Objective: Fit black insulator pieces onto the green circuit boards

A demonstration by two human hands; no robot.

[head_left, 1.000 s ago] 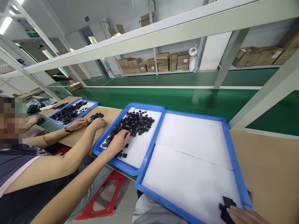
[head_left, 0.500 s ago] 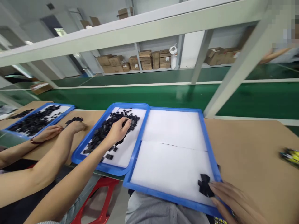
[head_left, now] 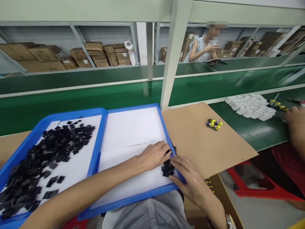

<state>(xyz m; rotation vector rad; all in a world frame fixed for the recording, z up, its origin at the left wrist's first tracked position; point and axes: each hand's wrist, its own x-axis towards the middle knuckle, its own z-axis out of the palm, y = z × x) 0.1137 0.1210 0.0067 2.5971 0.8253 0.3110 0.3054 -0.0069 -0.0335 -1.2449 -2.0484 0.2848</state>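
Observation:
My left hand [head_left: 153, 155] rests on the white sheet in the right blue tray [head_left: 133, 202], fingers curled at a small cluster of black square pieces [head_left: 167, 168] by the tray's right rim. My right hand [head_left: 190, 181] lies over that rim, fingers stretched toward the same cluster and touching it. Whether either hand grips a piece is hidden by the fingers. A left blue tray [head_left: 38, 122] holds a large heap of the same black squares [head_left: 47, 152].
Both trays sit on brown cardboard [head_left: 202, 143] beside a green conveyor belt [head_left: 71, 98]. Small yellow-black parts [head_left: 214, 124] lie on the cardboard. White blocks [head_left: 250, 106] sit on the belt at right, near another person's hand [head_left: 294, 116]. A person sits across the belt.
My left hand left the heap in the left tray and came across to the small cluster at the right tray's edge. The view swung right, and the co-worker's arms on the left dropped out of sight.

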